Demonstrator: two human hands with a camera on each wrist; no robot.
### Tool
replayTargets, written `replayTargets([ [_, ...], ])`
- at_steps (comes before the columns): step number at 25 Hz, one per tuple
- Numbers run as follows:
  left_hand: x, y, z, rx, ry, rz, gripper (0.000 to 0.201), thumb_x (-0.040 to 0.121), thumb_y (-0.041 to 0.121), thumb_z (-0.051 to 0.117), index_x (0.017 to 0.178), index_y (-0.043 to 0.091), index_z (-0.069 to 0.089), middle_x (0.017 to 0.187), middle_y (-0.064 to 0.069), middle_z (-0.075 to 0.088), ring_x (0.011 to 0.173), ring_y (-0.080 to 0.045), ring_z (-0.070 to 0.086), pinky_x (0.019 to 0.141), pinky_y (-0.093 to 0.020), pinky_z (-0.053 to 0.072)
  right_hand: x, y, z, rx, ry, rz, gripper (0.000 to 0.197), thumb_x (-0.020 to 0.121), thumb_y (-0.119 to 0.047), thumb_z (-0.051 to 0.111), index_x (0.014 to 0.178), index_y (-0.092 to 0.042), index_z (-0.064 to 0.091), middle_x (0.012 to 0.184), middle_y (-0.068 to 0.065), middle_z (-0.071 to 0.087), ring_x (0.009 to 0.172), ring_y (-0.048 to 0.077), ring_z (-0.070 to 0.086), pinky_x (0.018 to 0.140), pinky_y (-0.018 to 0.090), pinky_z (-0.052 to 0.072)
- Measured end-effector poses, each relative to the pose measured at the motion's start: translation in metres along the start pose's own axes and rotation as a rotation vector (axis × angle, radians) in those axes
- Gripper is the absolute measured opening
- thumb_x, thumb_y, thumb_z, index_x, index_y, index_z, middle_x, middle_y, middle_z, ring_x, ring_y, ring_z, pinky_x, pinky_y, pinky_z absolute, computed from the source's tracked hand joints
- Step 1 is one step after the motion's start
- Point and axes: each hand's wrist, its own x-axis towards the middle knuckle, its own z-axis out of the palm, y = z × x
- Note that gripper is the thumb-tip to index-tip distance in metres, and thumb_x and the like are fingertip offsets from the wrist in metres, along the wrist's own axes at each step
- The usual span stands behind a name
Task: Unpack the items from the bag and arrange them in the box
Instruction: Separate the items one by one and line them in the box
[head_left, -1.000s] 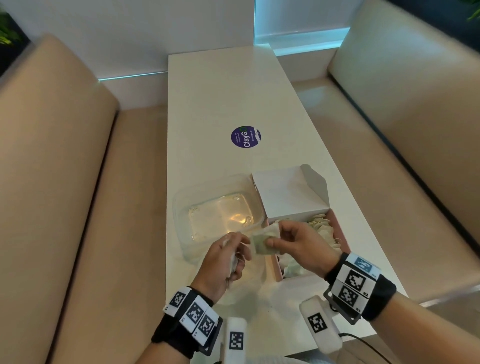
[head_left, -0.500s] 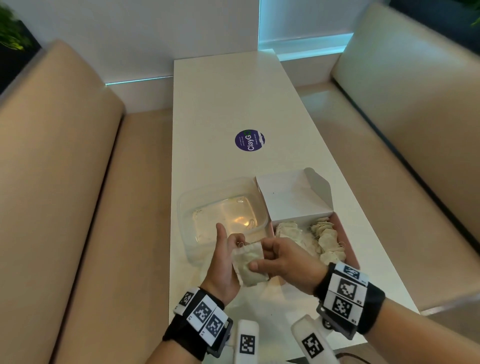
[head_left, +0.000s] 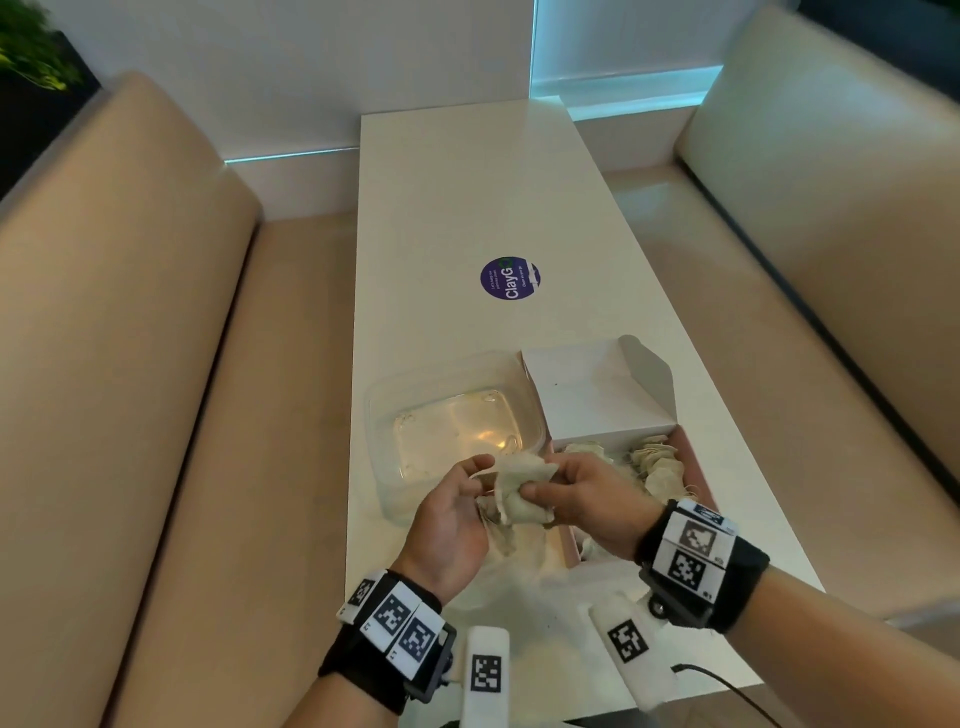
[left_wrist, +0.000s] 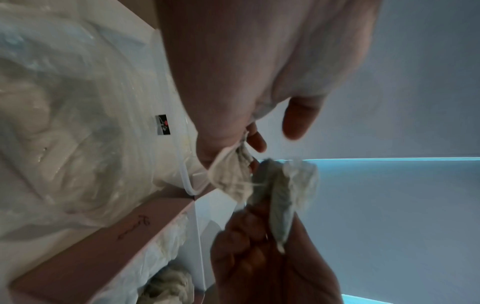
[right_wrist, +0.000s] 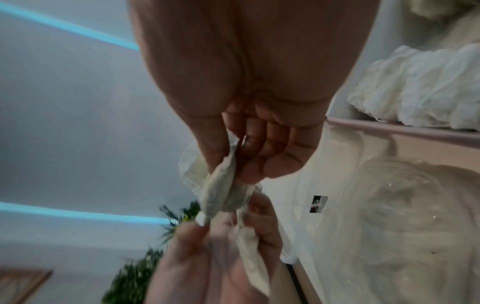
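Over the table's near end my two hands meet around small pale sachets (head_left: 519, 491). In the right wrist view my right hand (right_wrist: 231, 174) pinches a greenish sachet (right_wrist: 221, 191) between thumb and fingers. My left hand (left_wrist: 233, 152) pinches a whiter crumpled sachet (left_wrist: 231, 176), and thin threads run from it to the greenish sachet (left_wrist: 280, 203). In the head view the left hand (head_left: 480, 475) and right hand (head_left: 540, 486) almost touch. The pink box (head_left: 698, 467) lies right of them, its white lid (head_left: 592, 400) up and several sachets (head_left: 654, 462) inside. A crumpled clear bag (head_left: 519, 577) lies under my hands.
A clear plastic tub (head_left: 387, 415) stands left of the box, just beyond my left hand. A round purple sticker (head_left: 510, 278) marks the middle of the white table (head_left: 467, 182). Beige benches (head_left: 130, 364) run along both sides. A dark cable (head_left: 727, 686) hangs at the near right edge.
Half a second ago the left fingers stood straight behind the sachet; now they curl and pinch the whiter piece. Both hands have risen a little and stay together.
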Motion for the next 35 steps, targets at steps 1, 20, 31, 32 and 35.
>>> replayTargets([
  [1,0.000,0.001,-0.004,0.047,0.018,0.032,0.025,0.079,-0.003,0.049,0.102,0.004,0.055,0.096,-0.020,0.057,0.082,-0.027,0.058,0.076,-0.036,0.046,0.001,0.000,-0.005,0.107,0.006,0.015,0.017,0.085,-0.006,0.063,0.100,0.001,0.065,0.085,0.008,0.067,0.074,0.017,0.060,0.065,0.027,0.047],
  [20,0.005,0.008,0.000,0.646,0.213,0.428,0.023,0.077,-0.008,0.071,0.077,0.009,0.055,0.076,-0.003,0.055,0.074,-0.017,0.057,0.077,-0.035,0.052,0.002,0.011,-0.008,0.172,-0.058,-0.093,0.037,0.070,-0.023,0.076,0.103,-0.008,0.070,0.108,0.016,0.068,0.102,0.030,0.061,0.095,0.046,0.046],
  [31,-0.005,0.015,-0.006,0.713,-0.120,0.217,0.033,0.080,0.029,0.074,0.107,0.013,0.064,0.094,0.000,0.074,0.085,-0.014,0.067,0.075,-0.027,0.050,0.006,0.007,-0.017,0.192,0.034,-0.117,0.048,0.070,-0.017,0.072,0.103,0.015,0.060,0.095,0.021,0.066,0.087,0.030,0.062,0.080,0.043,0.050],
  [32,-0.006,0.016,-0.005,0.739,-0.148,0.203,0.035,0.077,0.025,0.076,0.107,0.012,0.064,0.093,0.000,0.074,0.086,-0.015,0.068,0.075,-0.026,0.051,0.005,0.008,-0.017,0.185,0.035,-0.115,0.045,0.072,-0.017,0.071,0.103,0.013,0.061,0.096,0.022,0.066,0.088,0.031,0.062,0.081,0.043,0.050],
  [35,-0.004,0.008,-0.003,0.802,-0.130,0.212,0.038,0.070,0.005,0.080,0.103,0.009,0.063,0.086,-0.003,0.073,0.080,-0.019,0.067,0.069,-0.026,0.052,0.002,0.008,-0.016,0.171,0.026,-0.101,0.033,0.077,-0.018,0.069,0.102,0.005,0.066,0.095,0.021,0.066,0.087,0.030,0.060,0.078,0.040,0.048],
])
